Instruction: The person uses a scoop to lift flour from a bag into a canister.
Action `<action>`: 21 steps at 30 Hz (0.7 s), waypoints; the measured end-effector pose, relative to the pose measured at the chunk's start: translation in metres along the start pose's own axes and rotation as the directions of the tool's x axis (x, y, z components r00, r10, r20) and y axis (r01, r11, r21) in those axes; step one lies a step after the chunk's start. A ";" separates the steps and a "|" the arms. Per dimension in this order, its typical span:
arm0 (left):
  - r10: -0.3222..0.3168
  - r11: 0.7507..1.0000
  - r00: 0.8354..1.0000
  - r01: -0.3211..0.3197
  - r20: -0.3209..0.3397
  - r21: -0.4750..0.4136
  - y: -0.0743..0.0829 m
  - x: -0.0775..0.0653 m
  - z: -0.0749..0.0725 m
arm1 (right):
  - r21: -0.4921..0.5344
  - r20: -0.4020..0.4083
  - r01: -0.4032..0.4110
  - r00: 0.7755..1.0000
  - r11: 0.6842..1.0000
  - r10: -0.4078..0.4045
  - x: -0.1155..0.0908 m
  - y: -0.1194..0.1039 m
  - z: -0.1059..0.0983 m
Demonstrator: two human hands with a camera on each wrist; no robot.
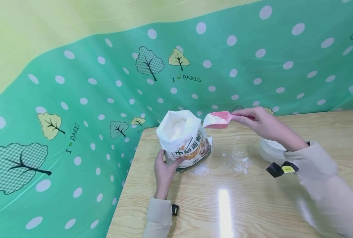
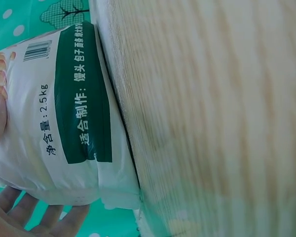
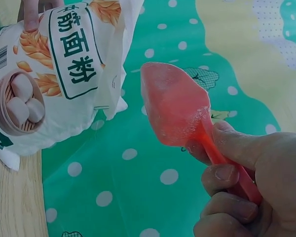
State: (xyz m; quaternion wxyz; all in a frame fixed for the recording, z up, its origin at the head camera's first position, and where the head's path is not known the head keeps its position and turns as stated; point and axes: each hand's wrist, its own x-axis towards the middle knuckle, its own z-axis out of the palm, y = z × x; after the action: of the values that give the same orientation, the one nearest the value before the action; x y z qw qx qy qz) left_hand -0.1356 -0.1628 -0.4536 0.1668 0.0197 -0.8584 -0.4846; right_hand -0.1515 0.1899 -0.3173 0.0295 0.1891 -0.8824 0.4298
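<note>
An open bag of flour (image 1: pixel 191 150) stands on the table with its white top folded outward and flour showing inside. My left hand (image 1: pixel 165 170) grips the bag low on its near left side, thumb across the printed front and fingers around the edge, as the left wrist view also shows. My right hand (image 1: pixel 256 120) holds a pink scoop (image 1: pixel 221 125) by its handle, heaped with white flour. The scoop is in the air just right of the bag's mouth. In the right wrist view the scoop's underside (image 3: pixel 175 106) carries a dusting of flour.
A round, whitish container (image 1: pixel 270 150) stands at the right, partly hidden behind my right forearm. Spilled flour (image 1: pixel 240 163) dusts the wooden table (image 1: pixel 200 205) between bag and container. A green dotted cloth (image 1: pixel 221 59) hangs behind and along the left of the table.
</note>
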 end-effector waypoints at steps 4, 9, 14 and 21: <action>0.003 1.000 1.000 -0.003 0.006 0.006 0.002 0.001 0.000 | -0.007 -0.025 0.023 0.999 1.000 -0.023 -0.006 0.003 -0.006; 0.006 1.000 1.000 -0.006 0.020 -0.006 0.004 0.004 0.000 | -0.023 -0.047 0.022 0.999 1.000 -0.023 -0.015 0.008 -0.016; 0.005 1.000 1.000 -0.004 0.011 -0.015 0.003 0.004 -0.001 | -0.051 -0.038 -0.018 0.999 0.999 0.016 -0.024 0.016 -0.025; -0.018 0.999 1.000 0.019 0.016 -0.035 0.003 -0.001 0.000 | -0.069 -0.065 0.010 0.998 0.998 -0.015 -0.038 0.032 -0.030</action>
State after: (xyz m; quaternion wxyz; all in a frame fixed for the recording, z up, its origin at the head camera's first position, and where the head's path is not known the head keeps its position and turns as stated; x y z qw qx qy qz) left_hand -0.1341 -0.1605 -0.4515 0.1560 0.0211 -0.8509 -0.5012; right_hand -0.1314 0.2424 -0.3307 0.0675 0.1794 -0.8940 0.4049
